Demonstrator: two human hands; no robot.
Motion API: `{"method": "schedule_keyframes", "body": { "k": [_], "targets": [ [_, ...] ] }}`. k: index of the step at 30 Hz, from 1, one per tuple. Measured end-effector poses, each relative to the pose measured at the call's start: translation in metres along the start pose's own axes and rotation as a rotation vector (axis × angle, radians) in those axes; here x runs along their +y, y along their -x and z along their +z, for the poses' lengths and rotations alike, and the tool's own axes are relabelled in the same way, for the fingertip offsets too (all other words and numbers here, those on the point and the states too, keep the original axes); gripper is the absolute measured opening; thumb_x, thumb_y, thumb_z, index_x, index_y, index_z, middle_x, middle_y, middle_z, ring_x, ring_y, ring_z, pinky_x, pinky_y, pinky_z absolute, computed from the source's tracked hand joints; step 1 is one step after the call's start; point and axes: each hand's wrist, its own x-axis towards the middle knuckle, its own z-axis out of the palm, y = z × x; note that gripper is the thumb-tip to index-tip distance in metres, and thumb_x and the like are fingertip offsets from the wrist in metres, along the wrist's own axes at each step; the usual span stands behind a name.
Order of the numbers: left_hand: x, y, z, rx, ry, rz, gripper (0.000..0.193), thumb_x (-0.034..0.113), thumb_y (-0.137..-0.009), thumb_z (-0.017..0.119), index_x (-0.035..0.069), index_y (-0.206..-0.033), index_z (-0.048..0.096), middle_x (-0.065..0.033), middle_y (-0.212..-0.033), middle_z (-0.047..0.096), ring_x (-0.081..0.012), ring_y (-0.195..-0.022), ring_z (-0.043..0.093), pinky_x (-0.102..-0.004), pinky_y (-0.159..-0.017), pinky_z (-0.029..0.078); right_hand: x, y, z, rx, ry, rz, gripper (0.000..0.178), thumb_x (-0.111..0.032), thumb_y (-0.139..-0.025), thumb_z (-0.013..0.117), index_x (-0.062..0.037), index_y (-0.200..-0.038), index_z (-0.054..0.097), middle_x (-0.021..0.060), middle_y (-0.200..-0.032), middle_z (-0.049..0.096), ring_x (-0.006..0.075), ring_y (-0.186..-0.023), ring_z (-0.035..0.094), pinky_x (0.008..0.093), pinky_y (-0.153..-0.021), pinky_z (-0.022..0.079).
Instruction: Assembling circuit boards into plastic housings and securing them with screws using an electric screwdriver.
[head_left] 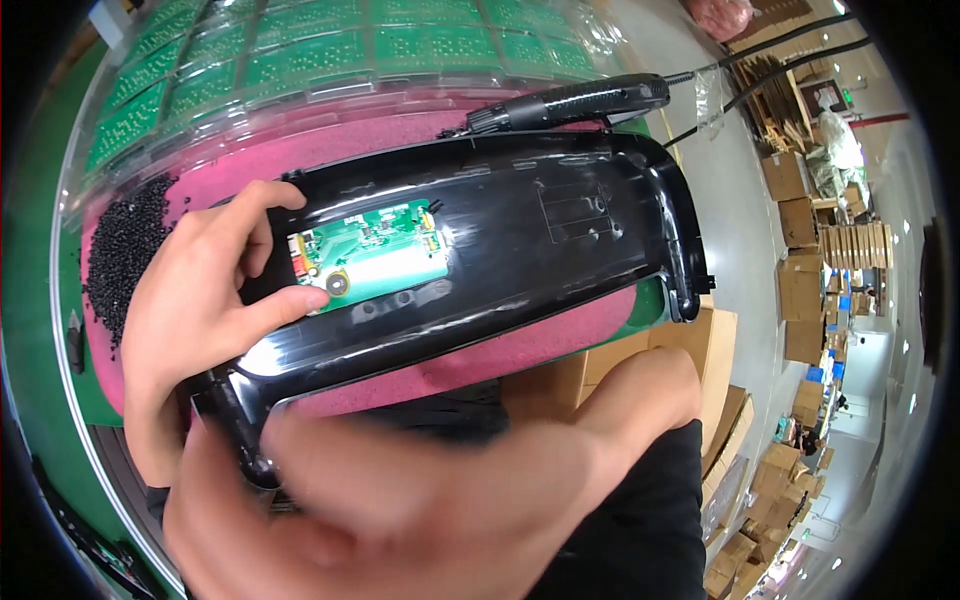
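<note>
A long black plastic housing (500,215) lies slantwise across a pink foam mat (480,362). In its left half sits a green circuit board (385,262) with small connectors and a round black part. My left hand (195,275) grips the housing's left end, index finger at the far rim, thumb on the board's near left corner. My right hand (370,500) is smeared by motion close below the housing's near left corner; its fingers cannot be made out. A black electric screwdriver (580,103) with a cord lies along the far side of the housing.
Small black screws (125,255) are heaped at the mat's left. Behind the mat, clear plastic trays (330,45) hold several green boards. A dark pointed tool (75,342) lies at the left edge. An open cardboard box (640,355) stands near right; stacked cartons (800,275) stand beyond.
</note>
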Motion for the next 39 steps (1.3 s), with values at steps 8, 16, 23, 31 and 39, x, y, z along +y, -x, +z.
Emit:
{"method": "schedule_keyframes", "body": {
  "k": [8,16,23,31,39],
  "targets": [
    [-0.004,-0.002,0.014,-0.044,-0.099,0.05,0.075,0.026,-0.061,0.085,0.005,-0.125,0.052,-0.0115,-0.072,0.053,-0.0318,-0.07,0.057,-0.0419,-0.064,0.044,0.016,-0.005,-0.006,-0.215,-0.05,0.11,0.044,-0.021,-0.072,0.072,-0.0029,-0.11,0.059,0.0126,-0.107,0.06,0.0292,-0.101,0.058,0.0386,-0.084,0.049],
    [-0.005,0.005,0.014,-0.053,-0.156,0.078,0.063,0.025,-0.065,0.081,0.003,-0.117,0.053,-0.019,-0.094,0.064,-0.0381,-0.087,0.063,-0.0453,-0.073,0.05,0.055,-0.001,-0.006,-0.497,-0.111,0.228,0.055,-0.022,-0.072,0.078,-0.0024,-0.119,0.057,0.0133,-0.119,0.058,0.0318,-0.111,0.054,0.0404,-0.094,0.045],
    [-0.004,-0.001,0.003,-0.126,-0.008,0.06,0.057,0.026,-0.066,0.082,-0.001,-0.109,0.056,-0.0103,-0.067,0.056,-0.0238,-0.058,0.055,-0.0358,-0.056,0.044,0.088,0.026,-0.009,-0.644,-0.399,0.288,0.057,-0.024,-0.078,0.077,-0.0045,-0.127,0.055,0.0144,-0.135,0.05,0.035,-0.125,0.047,0.0429,-0.105,0.039],
    [-0.011,-0.005,0.0,-0.313,0.708,-0.064,0.052,0.044,-0.099,0.051,0.0,-0.071,0.054,0.0008,-0.056,0.045,-0.01,-0.051,0.042,-0.0274,-0.049,0.035,0.08,0.02,-0.011,-0.544,-0.694,0.901,0.04,-0.034,-0.099,0.055,0.0042,-0.091,0.064,0.0135,-0.069,0.062,0.0169,-0.065,0.061,0.0316,-0.062,0.048],
    [-0.012,-0.006,-0.002,-0.37,0.868,-0.109,0.055,0.046,-0.102,0.044,0.002,-0.07,0.049,-0.0017,-0.057,0.046,-0.0093,-0.053,0.043,-0.0261,-0.05,0.037,0.076,0.019,-0.013,-0.569,-0.747,0.969,0.053,-0.042,-0.102,0.046,0.0036,-0.077,0.057,0.0064,-0.062,0.054,0.0117,-0.061,0.05,0.0295,-0.059,0.042]
  ]
}}
